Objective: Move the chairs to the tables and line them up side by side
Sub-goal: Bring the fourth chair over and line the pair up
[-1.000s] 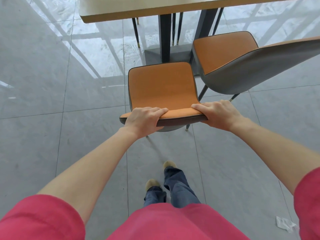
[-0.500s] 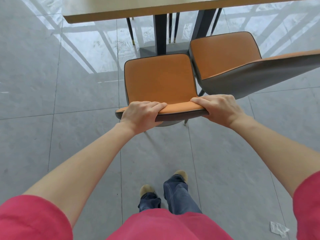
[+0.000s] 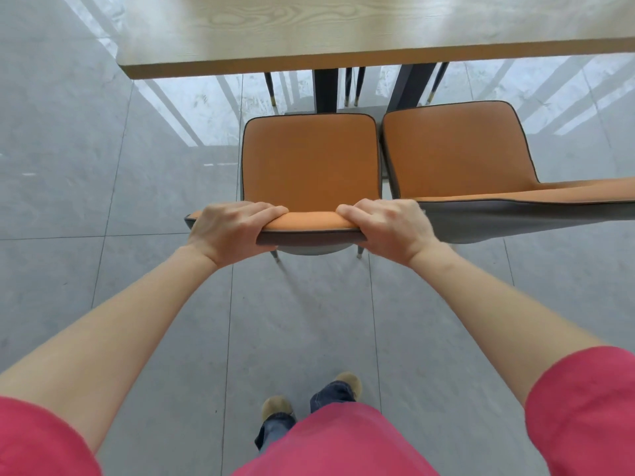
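Wooden table [image 3: 309, 32] spans top of view over grey tile floor [image 3: 86, 166]. Second chair [image 3: 457, 149] parked at right. Held chair [image 3: 311, 159] just beside it on the left, seats nearly touching; contact not resolvable. Left hand [image 3: 230, 231] and right hand [image 3: 391, 228] each grip its backrest top, fingers curled over the edge.

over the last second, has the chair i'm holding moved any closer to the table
Yes. The held chair has moved toward the table and drawn level beside the second chair.
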A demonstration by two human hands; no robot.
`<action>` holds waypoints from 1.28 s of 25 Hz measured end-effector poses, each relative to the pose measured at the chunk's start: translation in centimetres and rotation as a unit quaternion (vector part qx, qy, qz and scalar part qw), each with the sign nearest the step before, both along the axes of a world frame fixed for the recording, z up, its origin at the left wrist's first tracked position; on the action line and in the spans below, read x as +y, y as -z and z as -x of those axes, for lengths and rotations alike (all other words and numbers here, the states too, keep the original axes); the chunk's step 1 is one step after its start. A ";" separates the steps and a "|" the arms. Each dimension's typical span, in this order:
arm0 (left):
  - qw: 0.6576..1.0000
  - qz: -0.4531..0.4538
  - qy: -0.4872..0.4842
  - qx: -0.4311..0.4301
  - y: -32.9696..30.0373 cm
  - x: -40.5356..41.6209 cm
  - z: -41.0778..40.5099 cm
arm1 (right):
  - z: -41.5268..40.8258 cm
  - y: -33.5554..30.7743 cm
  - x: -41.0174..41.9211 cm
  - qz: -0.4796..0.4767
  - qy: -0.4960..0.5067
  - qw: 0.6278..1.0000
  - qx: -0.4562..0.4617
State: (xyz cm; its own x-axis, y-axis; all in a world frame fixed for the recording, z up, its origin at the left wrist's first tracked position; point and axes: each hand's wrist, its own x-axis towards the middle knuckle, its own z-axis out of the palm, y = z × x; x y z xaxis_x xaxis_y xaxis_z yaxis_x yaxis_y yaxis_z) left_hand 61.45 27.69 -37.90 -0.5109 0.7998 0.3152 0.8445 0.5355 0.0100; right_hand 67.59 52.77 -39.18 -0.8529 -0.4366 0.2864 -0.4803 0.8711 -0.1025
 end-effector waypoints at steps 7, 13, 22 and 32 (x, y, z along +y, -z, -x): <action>1.000 0.009 -0.028 0.002 0.0 0.0 -0.6 | 0.1 0.3 -0.1 0.005 -0.014 1.000 -0.009; 0.999 0.011 -0.042 -0.031 0.0 0.3 -1.0 | 0.1 0.0 0.5 -0.006 -0.023 0.998 -0.059; 0.984 0.021 -0.095 -0.151 -0.9 1.1 -2.6 | -0.6 -1.6 1.3 -0.074 -0.013 0.986 -0.149; 0.913 0.214 -0.119 -0.328 -2.5 3.8 -1.4 | -0.6 -2.4 5.6 -0.057 0.006 0.968 -0.243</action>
